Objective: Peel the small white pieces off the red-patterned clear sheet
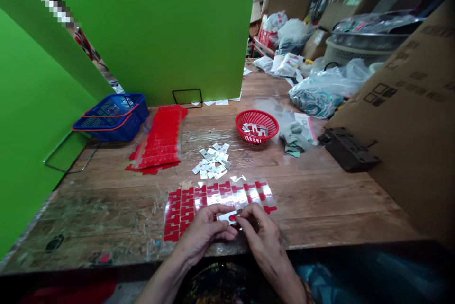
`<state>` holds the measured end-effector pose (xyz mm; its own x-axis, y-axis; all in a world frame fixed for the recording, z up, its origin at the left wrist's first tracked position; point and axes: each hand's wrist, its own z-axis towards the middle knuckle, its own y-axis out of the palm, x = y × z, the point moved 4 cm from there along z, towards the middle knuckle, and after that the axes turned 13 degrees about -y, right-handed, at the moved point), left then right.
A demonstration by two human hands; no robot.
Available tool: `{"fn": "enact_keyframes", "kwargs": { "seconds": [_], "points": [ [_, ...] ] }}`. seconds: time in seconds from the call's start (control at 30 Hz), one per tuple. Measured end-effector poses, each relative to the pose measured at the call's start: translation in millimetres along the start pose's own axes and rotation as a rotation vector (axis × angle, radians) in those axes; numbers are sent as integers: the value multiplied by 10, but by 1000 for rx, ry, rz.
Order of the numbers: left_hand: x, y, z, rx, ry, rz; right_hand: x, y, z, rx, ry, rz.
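Note:
Between my fingers is a small silvery metal plate (224, 218) with a red piece on its right part. My left hand (208, 228) pinches the plate's left end, while my right hand (261, 230) has thumb and forefinger closed on the right end, by the red. Beneath both hands lies a clear sheet (232, 200) bearing rows of red T-shaped stickers (187, 200). Just beyond the sheet is a loose pile of similar metal plates (215, 162). Farther back, a red round basket (257, 117) contains several plates with red on them.
A stack of red sticker sheets (161, 136) lies left of the pile, near blue baskets (128, 124). To the right are a grey-green cloth (295, 138), a dark metal block (348, 150) and a large cardboard box (401, 119). Green panels (170, 29) stand behind and left.

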<state>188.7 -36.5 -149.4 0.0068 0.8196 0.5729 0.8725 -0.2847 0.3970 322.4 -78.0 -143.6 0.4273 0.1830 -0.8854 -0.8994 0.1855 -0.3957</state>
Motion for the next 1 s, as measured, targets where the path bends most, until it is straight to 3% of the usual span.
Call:
{"fn": "enact_keyframes", "kwargs": {
  "seconds": [1.0],
  "points": [
    [-47, 3, 126, 12, 9, 8, 32, 5, 1, 20, -17, -46]
  ]
}}
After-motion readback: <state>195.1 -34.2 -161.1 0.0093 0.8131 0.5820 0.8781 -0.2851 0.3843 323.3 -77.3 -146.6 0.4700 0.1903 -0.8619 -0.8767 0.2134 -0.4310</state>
